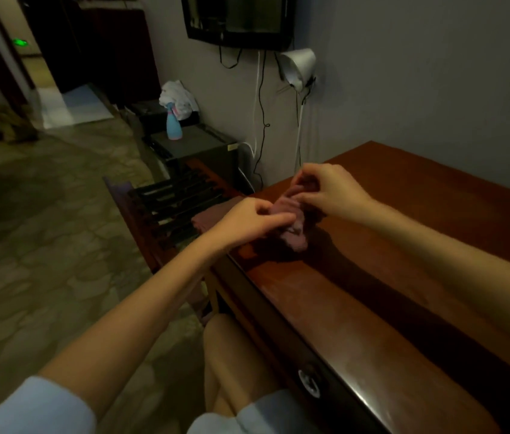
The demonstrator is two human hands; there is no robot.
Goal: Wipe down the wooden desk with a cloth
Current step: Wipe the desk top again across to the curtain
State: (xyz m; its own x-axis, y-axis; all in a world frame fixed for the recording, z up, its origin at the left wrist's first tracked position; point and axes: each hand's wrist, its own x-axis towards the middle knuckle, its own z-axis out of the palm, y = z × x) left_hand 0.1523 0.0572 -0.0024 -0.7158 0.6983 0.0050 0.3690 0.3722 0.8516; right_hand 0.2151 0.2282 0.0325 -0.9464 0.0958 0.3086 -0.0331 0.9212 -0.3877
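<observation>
Here two hands, left hand (247, 222) and right hand (325, 189), pinch one cloth (294, 227) over one wooden desk (404, 245).

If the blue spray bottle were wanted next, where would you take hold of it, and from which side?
Probably the narrow neck of the spray bottle, with the grip coming from the front: it stands upright on the dark cabinet, and a white bundle sits close behind it.

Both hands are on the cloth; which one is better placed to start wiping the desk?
Probably the right hand: it pinches the cloth over the desk, and most of the top lies on its side. The left hand sits at the desk's edge.
</observation>
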